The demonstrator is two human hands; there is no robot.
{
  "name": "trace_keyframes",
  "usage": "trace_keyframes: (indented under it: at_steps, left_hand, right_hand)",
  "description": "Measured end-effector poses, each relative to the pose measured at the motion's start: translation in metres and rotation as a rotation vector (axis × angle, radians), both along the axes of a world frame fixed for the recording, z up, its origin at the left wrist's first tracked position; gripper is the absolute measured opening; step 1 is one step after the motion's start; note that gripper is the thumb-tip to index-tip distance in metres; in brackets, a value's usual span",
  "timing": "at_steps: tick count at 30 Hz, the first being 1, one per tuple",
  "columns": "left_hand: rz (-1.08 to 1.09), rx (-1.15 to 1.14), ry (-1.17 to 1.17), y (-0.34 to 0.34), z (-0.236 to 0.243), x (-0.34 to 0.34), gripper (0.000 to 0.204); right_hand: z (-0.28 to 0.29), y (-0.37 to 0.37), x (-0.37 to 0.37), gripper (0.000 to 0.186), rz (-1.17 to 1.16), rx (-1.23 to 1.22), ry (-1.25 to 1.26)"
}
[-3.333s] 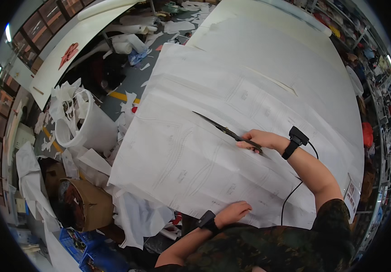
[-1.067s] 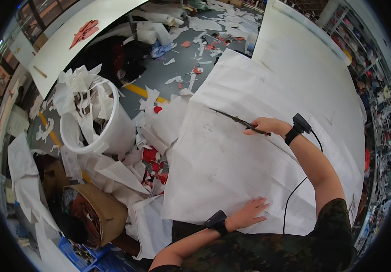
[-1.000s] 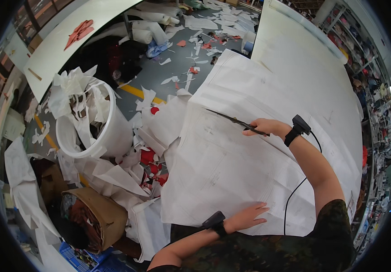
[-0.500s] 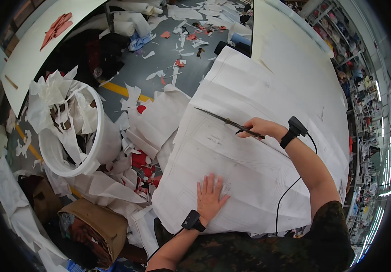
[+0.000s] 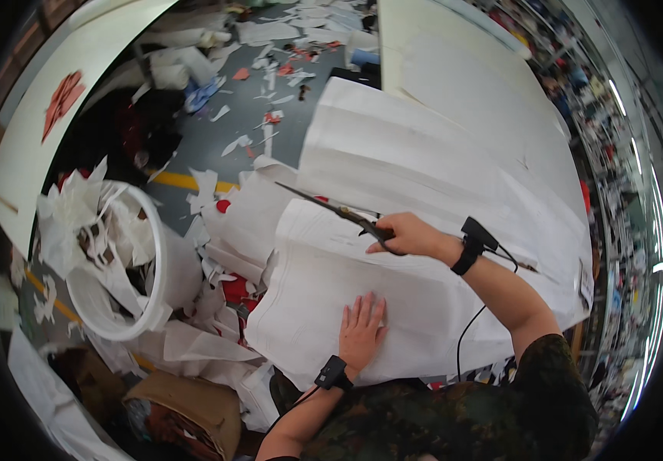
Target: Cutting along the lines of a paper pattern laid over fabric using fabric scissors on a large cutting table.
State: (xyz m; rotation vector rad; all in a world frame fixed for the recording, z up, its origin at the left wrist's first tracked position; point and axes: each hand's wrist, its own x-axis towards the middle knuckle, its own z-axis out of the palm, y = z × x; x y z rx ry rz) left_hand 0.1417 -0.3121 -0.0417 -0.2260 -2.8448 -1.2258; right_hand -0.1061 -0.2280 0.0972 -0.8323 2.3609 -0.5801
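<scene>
My right hand [image 5: 412, 235] is closed around the handles of long dark scissors [image 5: 318, 201], whose blades point to the far left, above the paper. Under them lies a large white paper sheet [image 5: 312, 284] with faint drawn pattern lines. My left hand [image 5: 361, 332] rests flat on this near sheet, fingers stretched out. Beyond the scissors spreads another white sheet or section [image 5: 416, 150], creased and wavy. A gap parts the two at the left, near the blades; whether they join farther right I cannot tell.
A white bin [image 5: 164, 269] full of paper scraps stands at the left. Near it are a cardboard box [image 5: 185, 399] and heaped paper [image 5: 258, 207]. Scraps litter the grey floor [image 5: 251, 115]. A cream table [image 5: 447, 77] extends beyond the sheets; crowded shelves [image 5: 585, 100] line the right.
My right hand has moved left and nearer to me with the scissors. The near sheet's far edge has come away from the far section, opening a gap. My left hand stays flat.
</scene>
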Motion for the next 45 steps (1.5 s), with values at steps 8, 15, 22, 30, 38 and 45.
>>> trace_keyframes:
  at_steps: [8, 15, 22, 30, 38, 45]
  left_hand:
    - [-0.150, -0.224, 0.006, 0.001, 0.013, -0.030, 0.065]
    - [-0.171, -0.207, 0.125, 0.068, 0.056, -0.059, 0.065]
    - [-0.220, -0.271, 0.244, 0.190, 0.102, -0.063, 0.066]
    - [-0.345, -0.329, 0.345, 0.310, 0.113, -0.064, 0.064]
    - [-0.327, -0.387, 0.278, 0.383, 0.109, -0.099, 0.056]
    - [-0.242, -0.275, 0.367, 0.474, 0.118, -0.150, 0.048]
  right_hand:
    - [-0.021, 0.180, 0.139, 0.051, -0.392, -0.076, 0.123]
    - [-0.023, 0.336, 0.297, 0.051, -1.029, -0.188, 0.182]
    - [-0.023, 0.467, 0.441, 0.050, -1.540, -0.313, 0.277]
    - [-0.029, 0.556, 0.519, 0.031, -1.957, -0.619, 0.193]
    - [-0.055, 0.638, 0.492, 0.040, -1.999, -0.660, 0.099]
    - [-0.066, 0.740, 0.428, 0.035, -1.924, -0.524, 0.074]
